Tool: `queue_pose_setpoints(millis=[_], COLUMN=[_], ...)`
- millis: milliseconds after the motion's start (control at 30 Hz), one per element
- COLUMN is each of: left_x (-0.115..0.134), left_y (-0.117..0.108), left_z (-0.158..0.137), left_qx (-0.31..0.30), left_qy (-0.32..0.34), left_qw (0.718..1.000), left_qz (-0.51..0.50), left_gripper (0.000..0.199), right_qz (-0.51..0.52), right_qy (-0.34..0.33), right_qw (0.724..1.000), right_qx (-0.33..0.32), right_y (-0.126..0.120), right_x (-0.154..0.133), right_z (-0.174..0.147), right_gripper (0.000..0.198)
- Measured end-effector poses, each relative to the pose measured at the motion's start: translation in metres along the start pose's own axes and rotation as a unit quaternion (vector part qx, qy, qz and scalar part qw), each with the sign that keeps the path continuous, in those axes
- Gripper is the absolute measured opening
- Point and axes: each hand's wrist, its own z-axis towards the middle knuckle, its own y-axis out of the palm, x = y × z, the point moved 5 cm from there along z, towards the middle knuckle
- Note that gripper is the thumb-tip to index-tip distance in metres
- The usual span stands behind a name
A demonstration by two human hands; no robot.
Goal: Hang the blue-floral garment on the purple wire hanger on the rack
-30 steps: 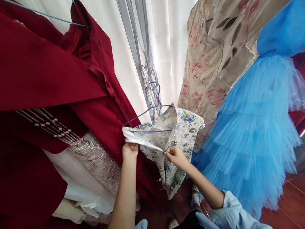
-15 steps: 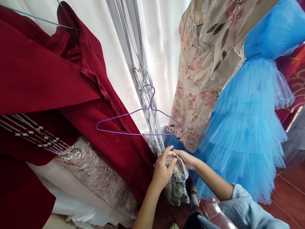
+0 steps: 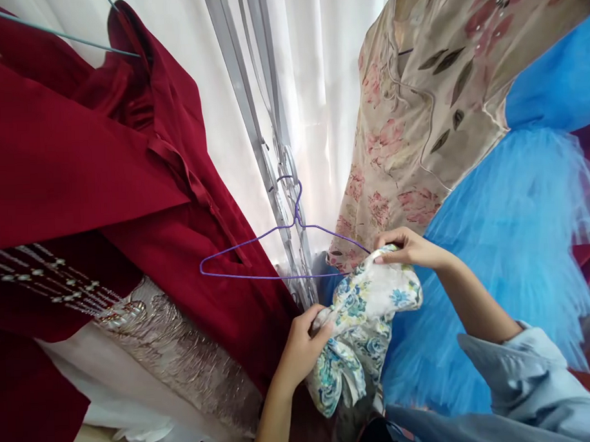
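A white garment (image 3: 370, 315) with blue, green and yellow flowers is stretched between my two hands, its lower part hanging in folds. My left hand (image 3: 302, 343) pinches its lower left edge. Higher up, my right hand (image 3: 407, 248) grips the upper edge, close to the right end of a purple wire hanger (image 3: 243, 277). The hanger hangs by its hook from a metal rack (image 3: 267, 138). Cloth overlaps the hanger's right end; whether the hanger passes inside the cloth I cannot tell.
On the left hang a dark red dress (image 3: 174, 231) and a beaded pale garment (image 3: 183, 354). A beige floral dress (image 3: 384, 153) and a blue tulle dress (image 3: 494, 240) hang on the right. Behind the rack is a white curtain (image 3: 314, 91).
My right hand has moved up and right, spreading the garment, which was bunched low between both hands. My left hand has shifted slightly left and down. The hanger sits a little lower and further right.
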Motion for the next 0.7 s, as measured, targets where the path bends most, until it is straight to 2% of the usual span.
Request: queue_pose_setpoints(millis=[100,167,233,267,333,400,433,500,567,633,700], left_x=[0.0,-0.008,-0.016,-0.019,-0.023,-0.023,-0.022,-0.02,-0.014,-0.005,0.006], left_y=[-0.025,-0.043,-0.065,-0.076,-0.103,-0.136,-0.156,-0.199,-0.233,-0.258,-0.277], left_z=[-0.003,-0.01,-0.017,-0.02,-0.027,-0.033,-0.035,-0.034,-0.024,-0.006,0.017], left_qx=[0.054,0.099,0.119,0.103,0.032,-0.043,-0.054,-0.014,0.004,0.008,0.041], left_qy=[-0.005,-0.021,-0.04,-0.05,-0.071,-0.1,-0.117,-0.152,-0.171,-0.173,-0.151], left_qw=[0.997,0.992,0.989,0.991,0.996,0.993,0.991,0.988,0.985,0.984,0.988], left_qz=[0.046,0.077,0.081,0.072,0.049,0.034,0.033,0.001,-0.031,-0.034,0.016], left_gripper=[0.013,0.014,0.015,0.016,0.017,0.02,0.021,0.03,0.033,0.032,0.03], right_qz=[0.064,0.109,0.145,0.159,0.18,0.198,0.206,0.215,0.21,0.205,0.208], right_qy=[-0.09,-0.091,-0.069,-0.061,-0.055,-0.046,-0.04,-0.034,-0.038,-0.043,-0.04], right_qw=[0.994,0.99,0.986,0.984,0.981,0.978,0.976,0.974,0.974,0.974,0.975], right_qx=[0.009,-0.016,-0.041,-0.049,-0.054,-0.049,-0.05,-0.061,-0.08,-0.085,-0.075], right_y=[0.008,0.026,0.041,0.045,0.047,0.042,0.039,0.035,0.033,0.031,0.03], right_x=[-0.003,-0.003,-0.003,-0.003,-0.003,-0.003,-0.003,-0.006,-0.011,-0.015,-0.017], right_z=[0.038,0.059,0.071,0.073,0.073,0.072,0.071,0.071,0.072,0.074,0.074], right_gripper=[0.027,0.029,0.032,0.033,0.033,0.033,0.034,0.036,0.038,0.04,0.041])
